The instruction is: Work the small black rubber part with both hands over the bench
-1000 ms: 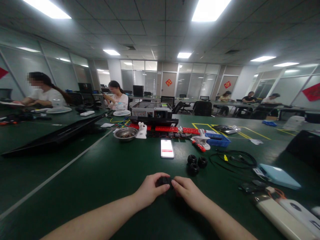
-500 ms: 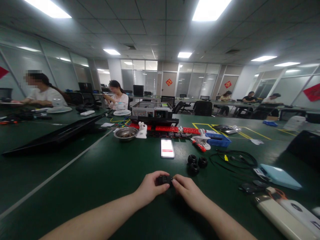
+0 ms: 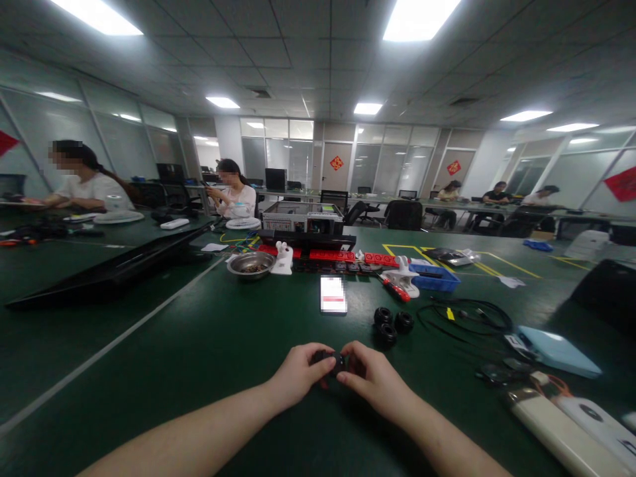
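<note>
My left hand (image 3: pixel 301 370) is closed round a small black part (image 3: pixel 338 363), thumb on top and fingers behind it. Its exact kind cannot be made out, as the fingers cover most of it. At the part's right end, my right hand (image 3: pixel 370 371) has thumb and forefinger curled about it. Both hands are just above the green table. Beyond my right hand lie several black toy wheels (image 3: pixel 385 324) in a cluster. A lit phone (image 3: pixel 332 295) rests flat on the table ahead of my hands.
A metal bowl (image 3: pixel 251 266) with small pieces stands ahead on the left. Red-handled pliers (image 3: pixel 396 289) lie near a blue tray (image 3: pixel 437 278). Coiled black cable (image 3: pixel 467 315), a light-blue case (image 3: pixel 559 351) and a cream power bank (image 3: pixel 561 430) occupy the right.
My right hand's thumb and forefinger have spread wider at the part's end. The black part has turned in my left hand, whose thumb now lies further across it.
</note>
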`<state>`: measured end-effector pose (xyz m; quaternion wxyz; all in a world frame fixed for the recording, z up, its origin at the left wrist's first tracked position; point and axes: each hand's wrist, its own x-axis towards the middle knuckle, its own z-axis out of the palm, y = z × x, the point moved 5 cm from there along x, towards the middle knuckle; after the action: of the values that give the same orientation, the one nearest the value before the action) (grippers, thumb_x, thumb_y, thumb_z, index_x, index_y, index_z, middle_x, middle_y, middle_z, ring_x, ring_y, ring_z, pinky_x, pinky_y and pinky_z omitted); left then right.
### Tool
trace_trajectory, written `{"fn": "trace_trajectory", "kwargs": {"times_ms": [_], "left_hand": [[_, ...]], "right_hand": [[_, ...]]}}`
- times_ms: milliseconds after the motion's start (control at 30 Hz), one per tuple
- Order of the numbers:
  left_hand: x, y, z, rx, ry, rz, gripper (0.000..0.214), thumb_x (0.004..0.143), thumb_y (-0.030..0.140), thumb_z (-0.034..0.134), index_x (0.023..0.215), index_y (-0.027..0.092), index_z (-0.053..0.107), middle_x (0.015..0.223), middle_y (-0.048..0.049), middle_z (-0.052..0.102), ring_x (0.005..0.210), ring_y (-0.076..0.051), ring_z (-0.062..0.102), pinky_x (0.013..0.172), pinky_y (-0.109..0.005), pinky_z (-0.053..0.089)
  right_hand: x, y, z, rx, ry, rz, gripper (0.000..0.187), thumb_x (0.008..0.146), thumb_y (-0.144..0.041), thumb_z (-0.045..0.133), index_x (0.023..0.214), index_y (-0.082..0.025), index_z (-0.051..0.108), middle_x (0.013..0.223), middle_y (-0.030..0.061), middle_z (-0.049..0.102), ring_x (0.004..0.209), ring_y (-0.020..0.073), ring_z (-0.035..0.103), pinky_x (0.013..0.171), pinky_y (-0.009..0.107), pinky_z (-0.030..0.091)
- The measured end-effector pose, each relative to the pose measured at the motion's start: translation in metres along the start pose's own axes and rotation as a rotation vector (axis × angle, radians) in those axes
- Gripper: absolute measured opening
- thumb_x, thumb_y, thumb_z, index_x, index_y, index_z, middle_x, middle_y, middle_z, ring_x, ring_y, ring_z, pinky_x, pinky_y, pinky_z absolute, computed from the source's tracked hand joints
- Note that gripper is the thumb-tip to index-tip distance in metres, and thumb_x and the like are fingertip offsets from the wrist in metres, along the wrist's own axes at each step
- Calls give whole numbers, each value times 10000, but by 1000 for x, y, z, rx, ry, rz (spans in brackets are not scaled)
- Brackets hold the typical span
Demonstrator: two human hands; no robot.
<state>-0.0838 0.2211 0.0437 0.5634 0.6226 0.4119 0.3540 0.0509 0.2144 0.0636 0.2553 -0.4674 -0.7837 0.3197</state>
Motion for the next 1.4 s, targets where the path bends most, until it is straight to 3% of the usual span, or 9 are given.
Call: {"fn": "trace_trajectory", "kwargs": {"times_ms": [167,233,433,667,967,1067,1200,1300,1400], "left_hand": [[1,-1,-1,-16,13,2,323,696,323,573,932,104,556,806,-44,560,594,-118,537,558,-259,449],[1,-1,-2,4,29,15,342,682,308,590,962,114,551,839,-51,566,632,-129,544,582,-263,455],[-3,5,-5,218,71,86,383,646,299,634,998,160,572,923,-54,603,823,-181,558,739,-287,437],[-7,11,-4,316,64,100,399,641,333,637,1008,186,584,940,-45,615,839,-188,562,753,-290,428],[-1,0,-2,75,4,79,392,734,416,515,982,116,561,820,-59,612,659,-156,573,625,-277,449],[2,-5,-1,-29,0,23,381,714,420,533,923,103,563,767,-46,600,606,-143,560,583,-274,447],[1,-1,-2,-10,25,16,327,684,358,582,888,102,568,763,-40,592,629,-144,557,607,-278,454],[-2,6,-4,86,72,80,293,676,291,604,916,125,578,848,-54,602,759,-169,565,706,-290,451],[-3,8,-6,131,98,121,314,664,245,621,960,153,573,931,-58,602,862,-182,556,781,-293,436]], "right_hand": [[-2,1,1,-42,5,21,226,718,-300,576,901,-197,494,658,-31,498,586,112,467,508,199,322],[-1,1,1,-28,-4,28,191,778,-354,497,869,-186,498,678,-18,514,606,116,474,524,206,330],[1,11,7,101,-70,79,406,856,-467,278,669,-156,462,567,-24,454,527,102,443,505,213,331],[3,9,7,118,-73,64,372,844,-443,333,653,-150,462,560,-29,431,523,98,429,486,205,319],[2,1,2,25,-21,-15,143,763,-289,516,815,-156,524,676,-13,505,607,111,455,532,204,338],[0,-1,3,11,-4,-5,207,699,-229,587,879,-174,502,672,-25,499,602,110,464,525,200,337],[-2,-1,4,-13,-10,4,288,672,-231,615,922,-198,476,681,-33,501,601,110,471,515,196,328],[-2,0,5,-16,-35,7,252,723,-325,571,919,-194,482,693,-22,514,599,114,466,518,203,327],[-2,2,4,28,-58,29,295,833,-421,376,752,-162,493,644,-10,500,576,111,457,524,214,332]]}}
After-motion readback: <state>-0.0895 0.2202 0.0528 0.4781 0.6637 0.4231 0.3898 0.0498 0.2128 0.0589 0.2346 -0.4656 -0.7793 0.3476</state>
